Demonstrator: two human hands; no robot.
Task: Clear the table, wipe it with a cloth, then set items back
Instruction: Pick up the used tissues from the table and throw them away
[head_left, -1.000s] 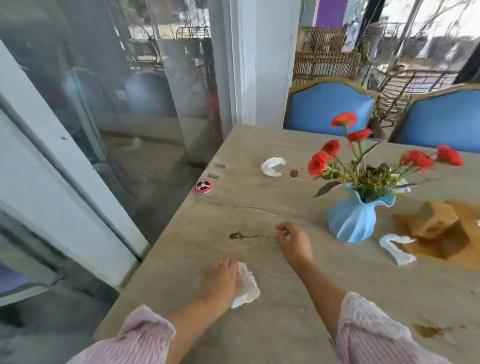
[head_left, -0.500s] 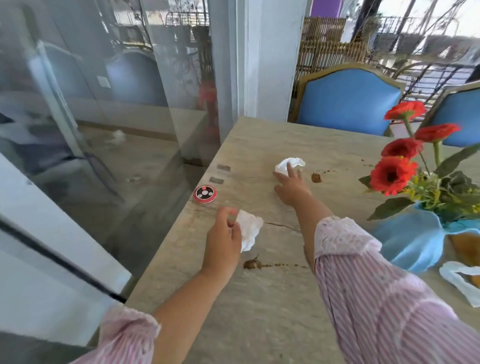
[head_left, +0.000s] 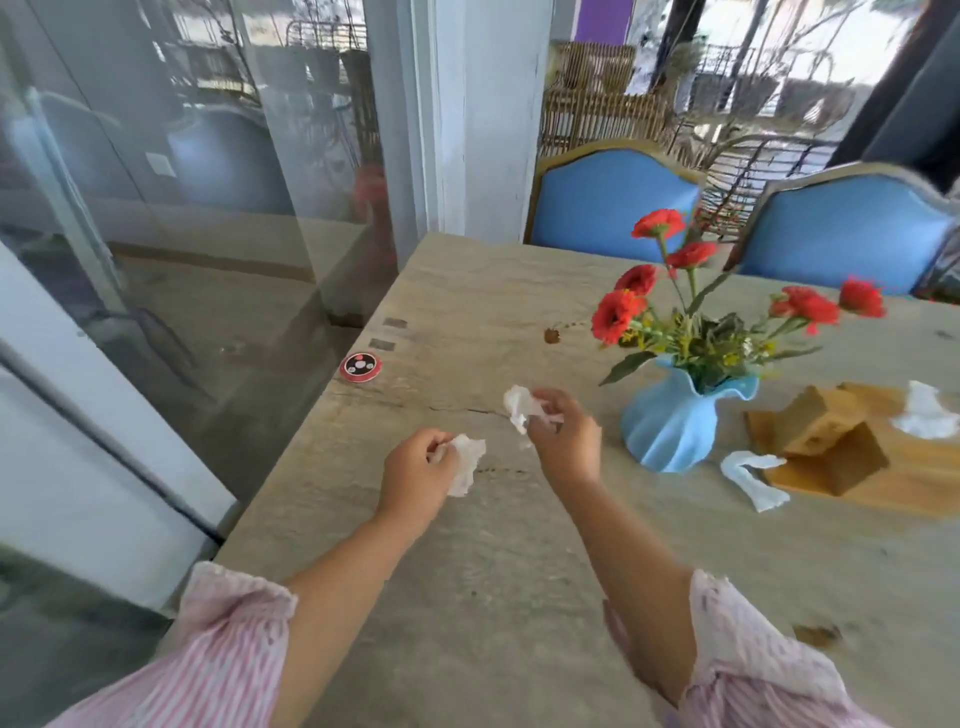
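Crumpled white tissue in left hand (head_left: 466, 462): pinched at the fingertips, raised just above the stone-grey table (head_left: 493, 597).
Left hand (head_left: 418, 480): fingers curled closed around that tissue, near the table's left edge.
Second crumpled white tissue (head_left: 521, 407): gripped by the right hand (head_left: 566, 441), sticking out to the left of its fingers.
Right hand: closed on the second tissue, just left of the vase.
Ribbed light-blue vase with red flowers (head_left: 670, 423): upright on the table.
Loose white tissue strip (head_left: 753, 475): lying right of the vase, touching the wooden board (head_left: 883, 483).
Another white tissue (head_left: 924, 418): resting on the board.
Round red-and-black disc (head_left: 361, 367): at the table's left edge.
Brown stains (head_left: 551, 335): beyond the hands; more (head_left: 818, 635) near the right sleeve.
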